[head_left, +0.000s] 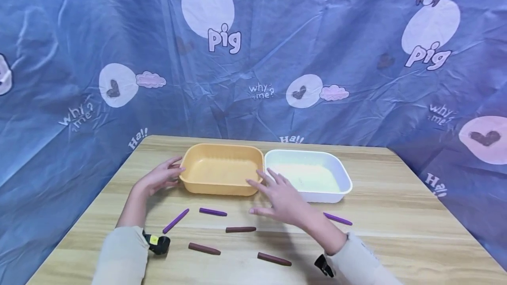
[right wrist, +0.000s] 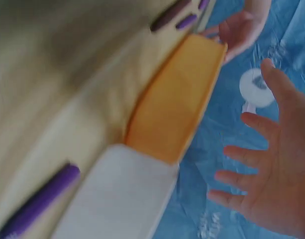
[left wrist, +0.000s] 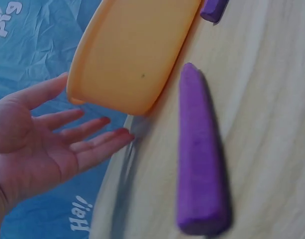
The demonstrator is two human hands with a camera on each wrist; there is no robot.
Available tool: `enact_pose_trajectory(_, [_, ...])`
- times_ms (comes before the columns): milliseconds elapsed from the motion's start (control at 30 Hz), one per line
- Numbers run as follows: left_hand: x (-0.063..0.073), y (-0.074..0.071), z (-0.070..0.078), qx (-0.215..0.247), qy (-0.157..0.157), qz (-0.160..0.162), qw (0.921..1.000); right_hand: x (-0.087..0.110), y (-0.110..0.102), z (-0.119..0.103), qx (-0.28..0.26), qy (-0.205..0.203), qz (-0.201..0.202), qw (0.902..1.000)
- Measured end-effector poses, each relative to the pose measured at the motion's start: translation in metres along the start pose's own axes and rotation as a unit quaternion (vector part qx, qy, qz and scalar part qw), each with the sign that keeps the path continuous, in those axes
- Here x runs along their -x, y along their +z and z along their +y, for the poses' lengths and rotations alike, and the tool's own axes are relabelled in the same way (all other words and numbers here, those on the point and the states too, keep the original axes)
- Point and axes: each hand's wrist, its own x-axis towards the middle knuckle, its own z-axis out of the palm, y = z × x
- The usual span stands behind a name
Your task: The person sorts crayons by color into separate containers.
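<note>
An orange plastic basin (head_left: pixel 222 189) stands toward the back of the table. My left hand (head_left: pixel 159 177) is at its left end, thumb and fingertips right at the rim, the fingers loosely extended. Over the basin's front right corner my right hand (head_left: pixel 286 199) hovers with spread fingers, overlapping the seam with a white basin (head_left: pixel 326 197). The left wrist view shows the left palm (left wrist: pixel 38 144) bare, beside the basin wall. In the right wrist view the right hand (right wrist: pixel 279 169) holds nothing.
Purple crayons (head_left: pixel 176 221) and brown crayons (head_left: pixel 204 249) lie scattered on the wooden table (head_left: pixel 396 232) in front of the basins. One purple crayon (head_left: pixel 337 219) lies before the white basin. A blue printed cloth (head_left: pixel 253 56) hangs behind the table.
</note>
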Motion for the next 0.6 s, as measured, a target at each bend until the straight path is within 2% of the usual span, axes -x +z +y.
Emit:
enact_pose_trajectory(133, [0.0,0.0,-0.009,0.048,0.015,-0.016,0.9986,0.0,0.012,-0.008,-0.014,-0.039,-0.01,0.9991])
enact_pose_trajectory(267, [0.0,0.0,-0.012,0.065,0.025,-0.016,0.9975,0.0,0.024,-0.013,-0.024,-0.074,-0.024,0.9967])
enact_pose_trajectory(467, [0.001,0.001,-0.012,0.071,0.025,-0.012,0.9971,0.001,0.038,-0.02,-0.038,-0.082,-0.087,0.9921])
enact_pose_trajectory(600, [0.001,0.0,-0.012,0.075,0.022,-0.005,0.997,-0.002,0.043,-0.022,-0.04,-0.089,-0.106,0.9895])
